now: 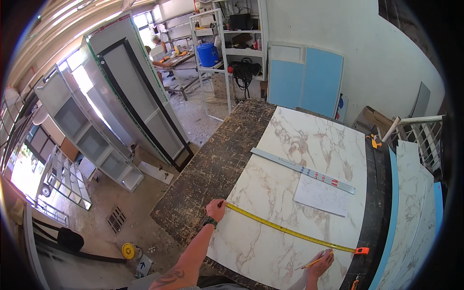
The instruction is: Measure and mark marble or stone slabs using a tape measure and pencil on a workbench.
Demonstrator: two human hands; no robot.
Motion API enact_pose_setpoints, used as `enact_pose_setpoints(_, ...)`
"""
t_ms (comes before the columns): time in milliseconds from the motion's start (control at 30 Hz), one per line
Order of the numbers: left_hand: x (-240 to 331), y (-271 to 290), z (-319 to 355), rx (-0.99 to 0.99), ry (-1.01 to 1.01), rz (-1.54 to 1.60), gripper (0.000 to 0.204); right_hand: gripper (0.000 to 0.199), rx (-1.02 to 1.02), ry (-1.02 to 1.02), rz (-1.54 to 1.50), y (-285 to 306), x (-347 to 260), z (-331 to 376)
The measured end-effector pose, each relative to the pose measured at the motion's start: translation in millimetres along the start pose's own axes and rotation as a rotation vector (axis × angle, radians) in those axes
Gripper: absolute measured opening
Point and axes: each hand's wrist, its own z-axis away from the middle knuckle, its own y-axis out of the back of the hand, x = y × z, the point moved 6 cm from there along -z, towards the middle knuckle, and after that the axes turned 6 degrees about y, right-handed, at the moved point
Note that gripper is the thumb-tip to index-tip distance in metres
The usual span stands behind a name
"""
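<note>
A white marble-patterned panel lies flat on a dark, worn workbench. Across it stretches a yellow tape measure, its orange case resting at the panel's right edge. At the left edge my left hand is closed on the tape's end. My right hand pinches a yellow pencil just below the tape, near the case. Beyond the tape, a silver metal straightedge lies slantwise, partly over a white paper sheet with faint markings.
An orange-handled tool and an orange cutter lie along the bench's right side. Marbled strips stand at the right. Tall cabinet frames rise at the left; blue panels lean on the wall. Another person is far behind.
</note>
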Motion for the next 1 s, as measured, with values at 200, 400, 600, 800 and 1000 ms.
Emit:
enact_pose_setpoints(200,-3.0,0.6,1.2,0.000,-0.008,0.013,0.009,0.034,-0.022,-0.005,0.011,-2.3,2.1,2.4)
enact_pose_setpoints(400,-3.3,-0.4,1.2,0.007,-0.009,0.011,0.010,0.037,-0.031,-0.006,0.000,-0.6,1.5,1.7)
enact_pose_setpoints(600,-3.1,0.0,1.4,0.000,-0.018,-0.020,0.011,0.035,-0.026,-0.032,-0.026,2.1,-0.4,2.1)
enact_pose_setpoints(800,-9.7,-6.9,2.7,-0.037,0.014,0.006,0.012,0.035,-0.029,-0.048,-0.016,4.2,0.7,0.3)
enact_pose_setpoints(1000,-12.7,-20.7,19.4,-0.052,-0.025,-0.010,0.010,0.034,0.009,-0.125,-0.037,16.6,20.4,28.7)
